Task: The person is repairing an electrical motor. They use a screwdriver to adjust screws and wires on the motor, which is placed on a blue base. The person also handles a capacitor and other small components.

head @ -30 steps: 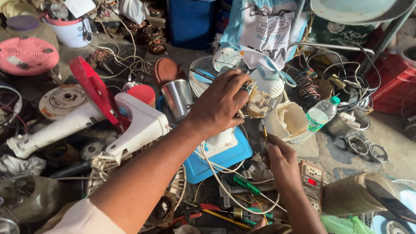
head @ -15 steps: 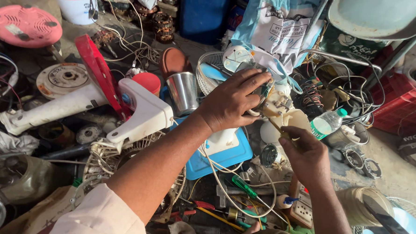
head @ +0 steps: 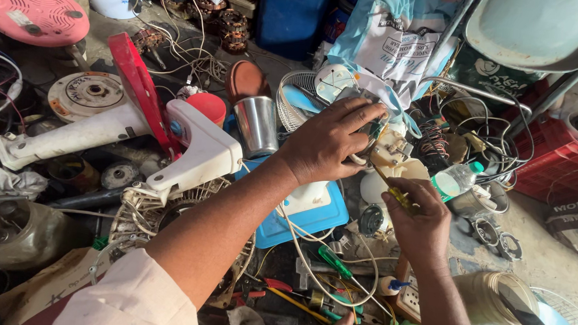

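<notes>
From the head camera, the left hand (head: 329, 141) is clamped over the top of a small cream-coloured fan motor (head: 388, 147), fingers curled around its grey back and pinning it in place. The motor sits just right of the steel cup (head: 257, 123), above the blue plastic box (head: 312, 215) and in front of the white wire fan guard (head: 298, 101). The right hand (head: 419, 220) is closed around a screwdriver (head: 392, 190) with a yellow handle, its shaft angled up toward the underside of the motor, which lies well to the right of the steel cup. A white cord (head: 311, 261) trails down from the motor across the blue box toward a green-handled screwdriver (head: 333, 260) lying below the cup and to its right. Left of the steel cup stands a white stand with a red blade (head: 136, 91) leaning on it, and a red round cap (head: 207, 107) touches the cup's left side. A small clear bottle with a green cap (head: 456, 179) lies right of the motor, far right of the cup. A pink round cover (head: 34, 13) rests far up and left of the cup. The ground all around is heaped with wires and coils.
</notes>
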{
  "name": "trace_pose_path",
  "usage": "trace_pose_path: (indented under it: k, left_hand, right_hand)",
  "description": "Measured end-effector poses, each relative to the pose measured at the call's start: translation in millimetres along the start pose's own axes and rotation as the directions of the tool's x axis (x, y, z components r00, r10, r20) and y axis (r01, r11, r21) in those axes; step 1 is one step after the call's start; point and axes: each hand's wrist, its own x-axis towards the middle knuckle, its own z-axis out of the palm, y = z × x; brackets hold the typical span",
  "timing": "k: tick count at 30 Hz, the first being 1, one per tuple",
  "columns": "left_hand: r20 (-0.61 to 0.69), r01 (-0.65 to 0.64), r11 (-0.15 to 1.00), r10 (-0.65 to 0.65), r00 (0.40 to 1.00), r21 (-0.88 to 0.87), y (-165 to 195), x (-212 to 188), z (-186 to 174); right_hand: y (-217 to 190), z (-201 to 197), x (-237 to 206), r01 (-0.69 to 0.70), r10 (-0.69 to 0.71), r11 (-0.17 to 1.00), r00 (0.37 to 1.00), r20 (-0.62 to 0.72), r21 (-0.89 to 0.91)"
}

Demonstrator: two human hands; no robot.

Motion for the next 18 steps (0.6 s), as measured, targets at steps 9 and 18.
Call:
trace_pose_path:
  k: [9,18]
  left_hand:
    - [-0.002,-0.007,1.000,0.007,1.000,-0.003,3.4,-4.9,-9.1]
    - [-0.001,-0.010,1.000,0.010,1.000,0.002,8.6,-8.0,-12.5]
  right_hand:
    - [34.6,-13.7,34.8,-0.316,0.241,0.927,0.914,0.327,0.200]
    - [23.1,-14.0,28.5,-0.338,0.281,0.923,0.918,0.280,0.184]
